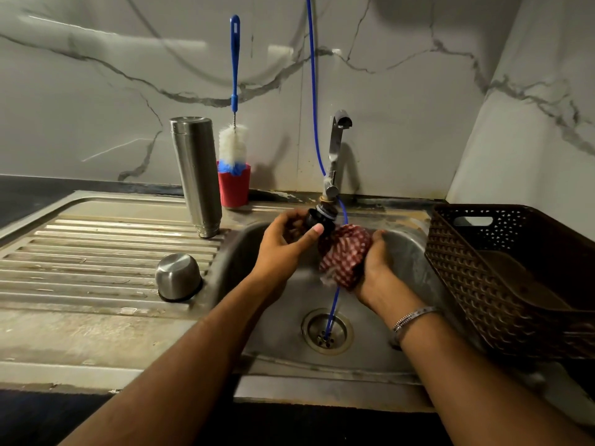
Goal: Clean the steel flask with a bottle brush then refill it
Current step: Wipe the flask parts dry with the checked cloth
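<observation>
The steel flask [197,175] stands upside down on the drainboard, left of the sink. Its steel cup lid [177,277] lies upside down nearer me on the ribs. The bottle brush [234,136], blue handle and white bristles, stands in a red cup [234,188] against the wall. Over the sink basin [380,346], my left hand [285,243] grips the flask's dark stopper [318,220]. My right hand [375,268] holds a red-and-white checked cloth [343,255] against the stopper.
A steel tap [335,152] rises behind the sink, with a thin blue hose [314,91] running down the wall into the drain [326,331]. A brown woven plastic basket [515,278] sits at the sink's right edge. Marble-patterned wall panels close the back and right.
</observation>
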